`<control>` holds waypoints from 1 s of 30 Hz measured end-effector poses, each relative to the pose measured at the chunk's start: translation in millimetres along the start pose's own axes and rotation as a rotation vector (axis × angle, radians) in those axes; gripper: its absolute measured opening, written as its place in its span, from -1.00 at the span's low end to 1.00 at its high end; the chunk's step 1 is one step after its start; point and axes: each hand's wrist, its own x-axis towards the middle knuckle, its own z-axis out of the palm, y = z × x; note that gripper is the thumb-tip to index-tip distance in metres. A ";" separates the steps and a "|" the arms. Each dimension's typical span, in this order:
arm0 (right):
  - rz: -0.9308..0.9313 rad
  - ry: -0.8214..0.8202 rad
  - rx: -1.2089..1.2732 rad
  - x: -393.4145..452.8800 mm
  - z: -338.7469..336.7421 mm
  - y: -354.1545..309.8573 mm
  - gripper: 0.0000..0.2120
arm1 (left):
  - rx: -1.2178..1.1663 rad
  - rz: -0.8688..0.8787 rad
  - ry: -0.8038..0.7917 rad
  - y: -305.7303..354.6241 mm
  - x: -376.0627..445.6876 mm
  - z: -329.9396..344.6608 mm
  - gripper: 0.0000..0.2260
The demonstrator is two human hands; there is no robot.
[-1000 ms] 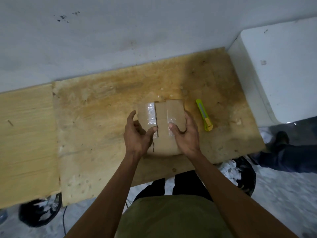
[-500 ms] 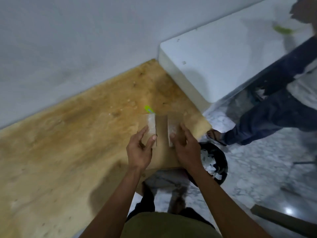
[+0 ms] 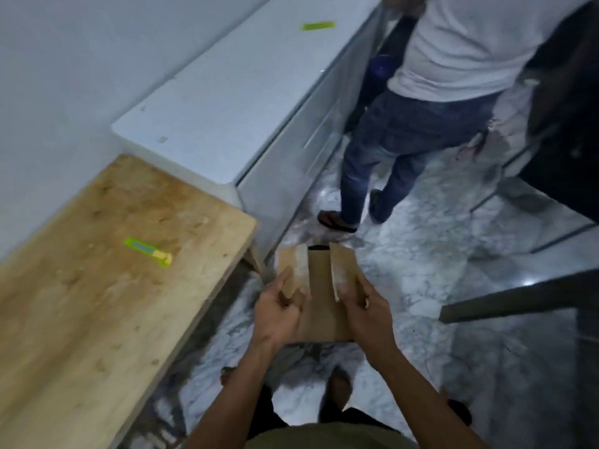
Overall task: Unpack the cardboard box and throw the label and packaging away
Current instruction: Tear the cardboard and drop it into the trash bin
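Cutters: one green-yellow cutter on wooden surface, far left. Left hand and right hand each curl their grip around one taped flap of single cardboard box, held open above marble floor.

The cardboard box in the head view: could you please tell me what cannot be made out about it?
- Contents: the box opens away from the camera, so its inside is hidden.
- Label: none shows; the underside is out of sight.
- Near corners: covered by the left hand and right hand.
- Tape on the flaps: blurred, so its state is unclear.
- Bin: none in view.
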 end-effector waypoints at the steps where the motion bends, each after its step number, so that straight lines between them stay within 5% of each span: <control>1: -0.004 0.032 0.006 1.2 -11.5 4.5 -0.39 | 0.038 0.023 -0.023 2.5 -2.6 13.3 -0.50; 7: 0.024 0.105 -0.053 17.4 -47.4 22.2 -0.39 | 0.326 -0.041 0.054 6.3 -8.3 74.4 -0.40; 14: 0.188 0.002 -0.242 43.6 -43.0 69.1 -0.50 | 0.564 -0.102 -0.055 -39.1 13.4 106.1 -0.63; 20: 0.298 -0.030 -0.264 100.3 -11.4 106.8 -0.44 | 0.534 -0.140 -0.119 -81.6 66.3 119.3 -0.58; 23: 0.310 -0.049 -0.247 134.8 7.9 122.9 -0.46 | 0.553 -0.208 -0.122 -103.9 99.7 124.0 -0.76; 30: 0.288 0.009 -0.241 195.4 38.4 147.1 -0.66 | 0.470 -0.323 -0.051 -138.6 163.7 137.8 -0.58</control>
